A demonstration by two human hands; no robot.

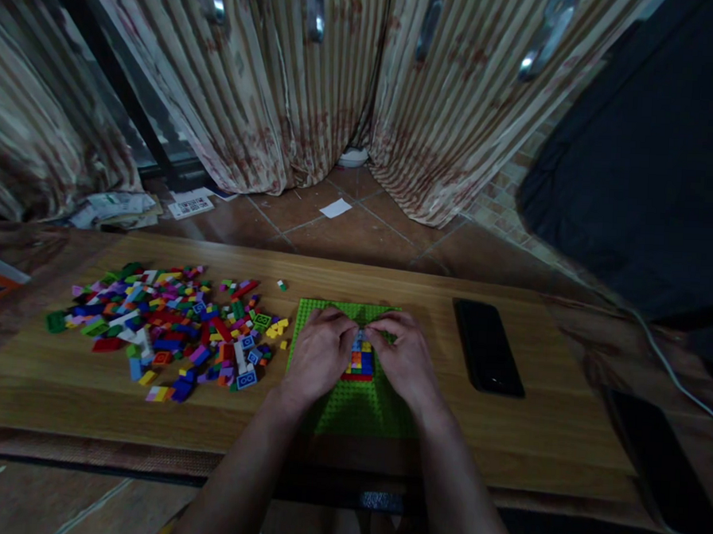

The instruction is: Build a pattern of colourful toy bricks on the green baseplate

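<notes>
A green studded baseplate point(349, 410) lies on the wooden board, with a small patch of colourful toy bricks point(360, 363) in its middle. The patch shows yellow, blue, orange and white studs and a red row along its near edge. My left hand point(322, 349) reaches over the plate's left half, fingers bent and closed at the far end of the patch. Opposite it, my right hand point(403, 353) has its thumb and index finger pinched at the same spot. A light blue brick point(361, 336) shows between both sets of fingertips, partly hidden by them.
A wide heap of loose toy bricks point(168, 321) covers the left of the wooden board point(403, 281). A black phone point(488, 347) lies to the right of the baseplate. Another dark flat object point(663, 458) sits at the far right, near a white cable point(674, 371). Striped curtains point(270, 95) hang beyond.
</notes>
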